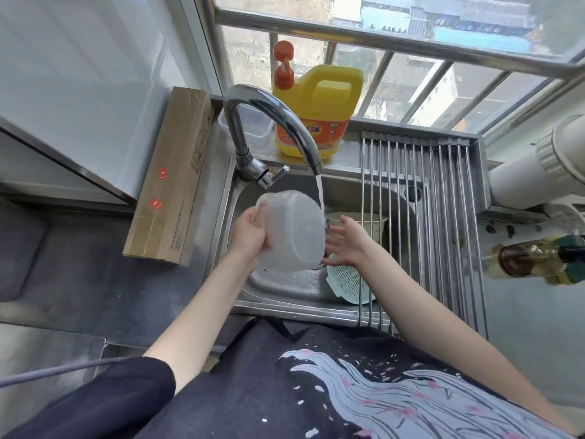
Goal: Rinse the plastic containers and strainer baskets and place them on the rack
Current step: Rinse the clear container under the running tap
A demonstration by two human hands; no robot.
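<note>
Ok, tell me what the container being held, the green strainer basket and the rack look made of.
Container: translucent frosted plastic; the left hand shows faintly through it.
Strainer basket: pale green plastic, probably moulded, with a regular grid of holes.
Rack: parallel shiny metal rods, likely stainless steel.

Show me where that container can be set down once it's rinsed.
The roll-up rack over the sink's right side is bare along its whole length, from the window ledge to the front rim. The sink basin is crowded: a green strainer basket lies under the right hand, and the left hand holds the clear container under the faucet.
</note>
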